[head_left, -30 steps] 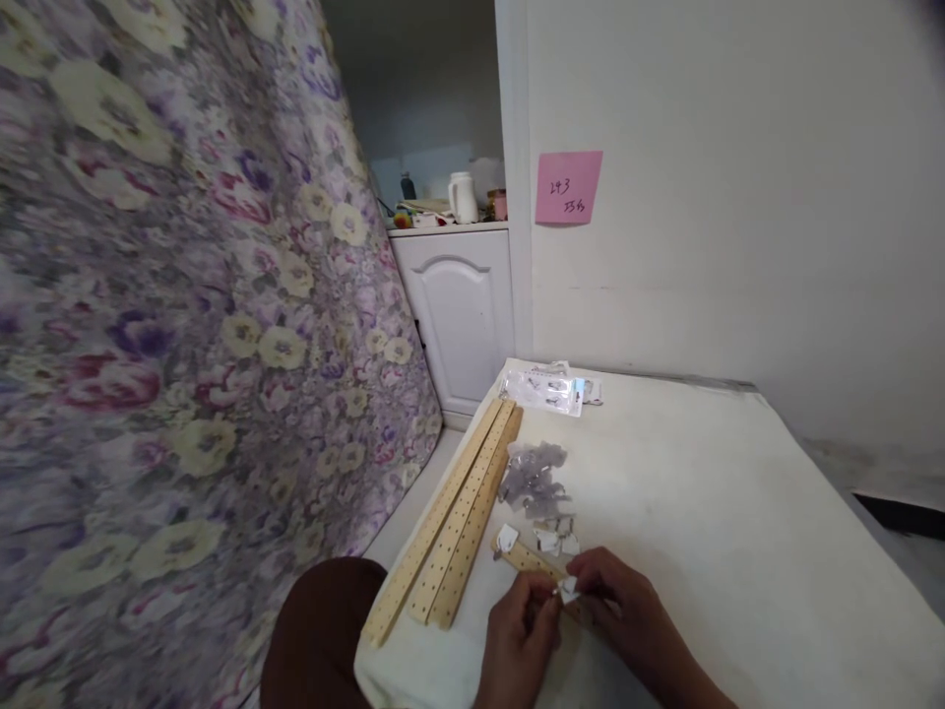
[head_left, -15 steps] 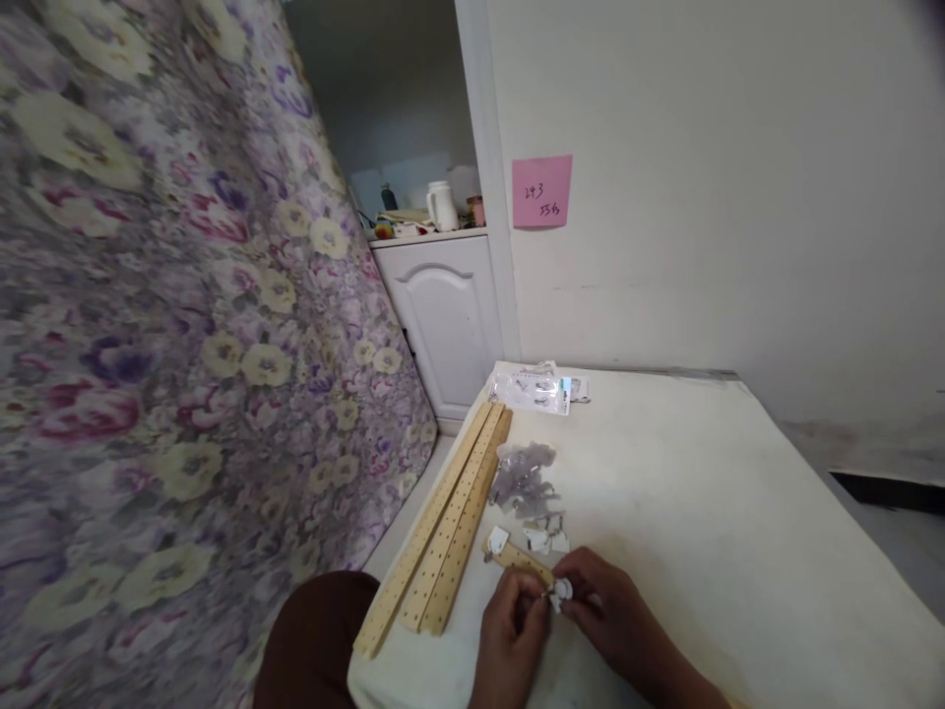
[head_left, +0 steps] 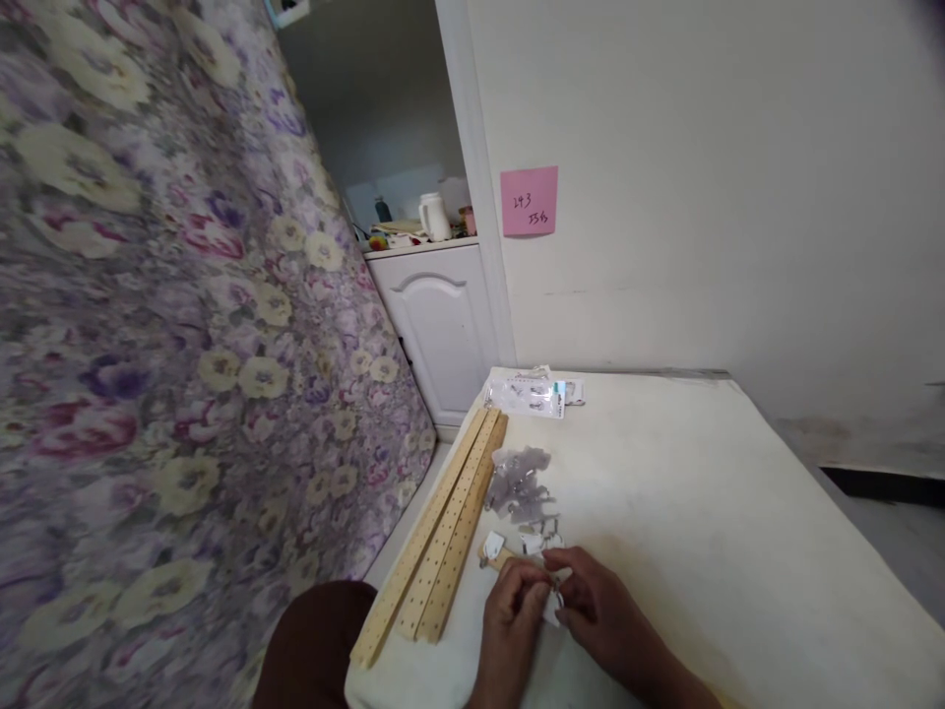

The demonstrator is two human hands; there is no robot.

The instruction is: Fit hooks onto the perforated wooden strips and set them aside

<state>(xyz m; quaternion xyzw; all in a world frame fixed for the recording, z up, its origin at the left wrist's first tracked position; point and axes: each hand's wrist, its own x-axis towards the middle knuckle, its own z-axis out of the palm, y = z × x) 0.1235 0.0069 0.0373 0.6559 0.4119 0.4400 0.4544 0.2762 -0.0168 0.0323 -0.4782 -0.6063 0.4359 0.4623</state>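
Observation:
My left hand (head_left: 515, 608) and my right hand (head_left: 598, 612) meet near the front of a white table (head_left: 686, 512). Both pinch a small white piece (head_left: 555, 603) between their fingertips. It is too small to name. Under the hands lies a short wooden strip (head_left: 499, 559) with a white clip on its end. Several more small white clips (head_left: 533, 542) lie just beyond the fingers.
Long perforated wooden strips (head_left: 443, 532) lie along the table's left edge. A pile of small clear bags (head_left: 519, 483) and a packet of hardware (head_left: 533, 396) sit further back. A flowered cloth (head_left: 169, 335) hangs on the left. A pink note (head_left: 529, 201) sticks to the wall beside a white cabinet (head_left: 435, 315).
The view has swung slightly right and down. My hands have drawn closer together over the small white piece, which now shows less between the fingers.

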